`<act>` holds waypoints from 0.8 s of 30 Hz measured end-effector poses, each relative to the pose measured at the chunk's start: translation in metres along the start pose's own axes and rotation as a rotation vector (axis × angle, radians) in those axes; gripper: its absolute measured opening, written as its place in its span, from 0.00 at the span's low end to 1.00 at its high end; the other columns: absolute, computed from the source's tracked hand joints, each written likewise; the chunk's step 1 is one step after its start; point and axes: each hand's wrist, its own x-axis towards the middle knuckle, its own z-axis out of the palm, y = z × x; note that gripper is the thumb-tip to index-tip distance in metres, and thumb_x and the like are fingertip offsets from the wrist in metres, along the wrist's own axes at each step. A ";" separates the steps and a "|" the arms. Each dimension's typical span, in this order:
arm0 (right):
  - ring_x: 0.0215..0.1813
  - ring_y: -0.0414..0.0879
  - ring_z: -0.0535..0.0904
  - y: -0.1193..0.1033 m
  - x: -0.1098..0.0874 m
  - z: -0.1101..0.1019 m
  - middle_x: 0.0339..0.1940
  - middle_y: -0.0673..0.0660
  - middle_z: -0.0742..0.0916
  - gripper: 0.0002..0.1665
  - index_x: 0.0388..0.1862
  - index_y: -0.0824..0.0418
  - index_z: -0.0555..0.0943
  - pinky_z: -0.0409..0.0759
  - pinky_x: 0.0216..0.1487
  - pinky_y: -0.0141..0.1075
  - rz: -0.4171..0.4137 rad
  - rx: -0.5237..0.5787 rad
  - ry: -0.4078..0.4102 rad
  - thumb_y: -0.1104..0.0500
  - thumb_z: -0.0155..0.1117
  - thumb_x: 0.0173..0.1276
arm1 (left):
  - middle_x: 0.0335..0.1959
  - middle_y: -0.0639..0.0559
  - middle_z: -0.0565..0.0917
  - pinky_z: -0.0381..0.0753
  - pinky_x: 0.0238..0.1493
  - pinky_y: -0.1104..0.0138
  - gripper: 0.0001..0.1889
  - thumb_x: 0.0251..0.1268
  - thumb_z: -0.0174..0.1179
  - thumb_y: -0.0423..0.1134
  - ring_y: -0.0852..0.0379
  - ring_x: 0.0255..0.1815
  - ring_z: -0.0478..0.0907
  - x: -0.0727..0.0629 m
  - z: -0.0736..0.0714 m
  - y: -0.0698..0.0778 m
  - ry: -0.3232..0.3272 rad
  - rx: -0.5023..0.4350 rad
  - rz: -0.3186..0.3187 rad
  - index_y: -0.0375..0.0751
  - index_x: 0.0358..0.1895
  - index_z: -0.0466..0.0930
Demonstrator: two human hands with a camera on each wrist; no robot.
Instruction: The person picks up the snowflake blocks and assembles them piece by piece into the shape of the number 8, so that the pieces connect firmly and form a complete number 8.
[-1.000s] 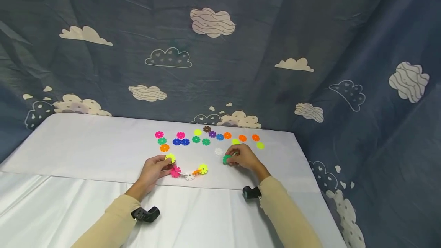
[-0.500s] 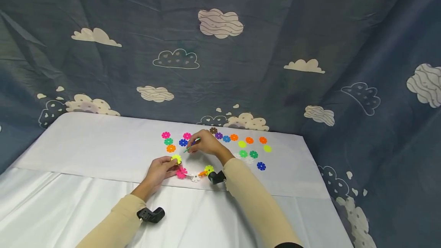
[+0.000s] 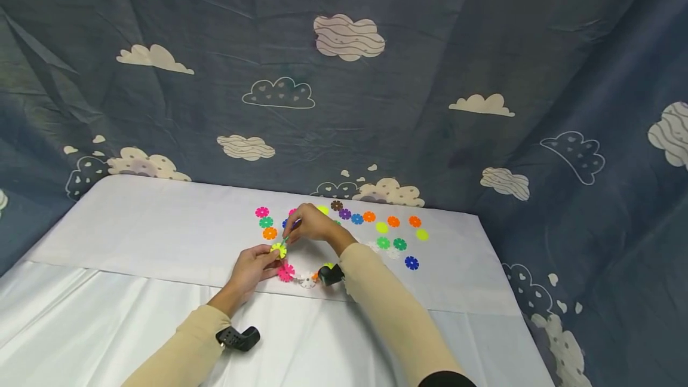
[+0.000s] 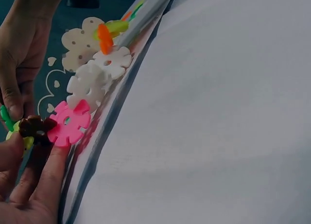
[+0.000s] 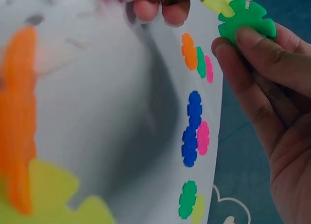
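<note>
My left hand (image 3: 252, 267) pinches the end of a chain of slotted, flower-shaped plastic discs. At that end a yellow disc (image 3: 278, 250) is joined to a brown disc (image 4: 36, 129), then a pink disc (image 4: 70, 123). Two white discs, an orange disc (image 4: 104, 38) and another yellow disc (image 5: 58, 195) follow, curving over the white cloth. Between thumb and fingers my right hand (image 3: 314, 224) holds a green disc (image 5: 252, 24). Its edge touches the held yellow disc; how deep the slots sit is unclear. My right wrist partly covers the chain's far end in the head view.
Loose discs lie behind the hands, including an orange disc (image 3: 270, 233) and a brown disc (image 3: 336, 205). To the right are a green disc (image 3: 400, 244) and a blue disc (image 3: 411, 263). A dark cloud-patterned curtain (image 3: 376, 136) stands behind the white table (image 3: 161, 214).
My right hand has carried the green disc leftward from the table's right side to the yellow disc. My left hand keeps its grip on the chain. The head view has shifted slightly.
</note>
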 end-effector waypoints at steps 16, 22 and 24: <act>0.29 0.39 0.79 0.007 0.002 0.008 0.28 0.54 0.87 0.06 0.26 0.66 0.87 0.82 0.37 0.27 -0.071 -0.042 -0.021 0.75 0.72 0.51 | 0.41 0.39 0.85 0.85 0.41 0.64 0.16 0.72 0.52 0.31 0.57 0.36 0.83 -0.003 0.003 0.002 0.011 0.049 -0.045 0.23 0.57 0.69; 0.32 0.39 0.81 0.007 0.002 0.009 0.30 0.55 0.87 0.05 0.29 0.66 0.88 0.82 0.41 0.27 -0.100 -0.029 -0.031 0.74 0.71 0.53 | 0.43 0.42 0.84 0.84 0.47 0.60 0.24 0.72 0.54 0.42 0.55 0.40 0.81 0.000 -0.001 0.005 -0.083 0.109 -0.071 0.28 0.63 0.67; 0.33 0.38 0.82 0.007 0.001 0.008 0.33 0.57 0.88 0.07 0.33 0.67 0.88 0.82 0.41 0.27 -0.099 -0.037 -0.040 0.73 0.71 0.54 | 0.40 0.44 0.84 0.84 0.46 0.60 0.25 0.72 0.55 0.45 0.56 0.40 0.81 0.001 -0.001 0.005 -0.083 0.122 -0.072 0.28 0.62 0.69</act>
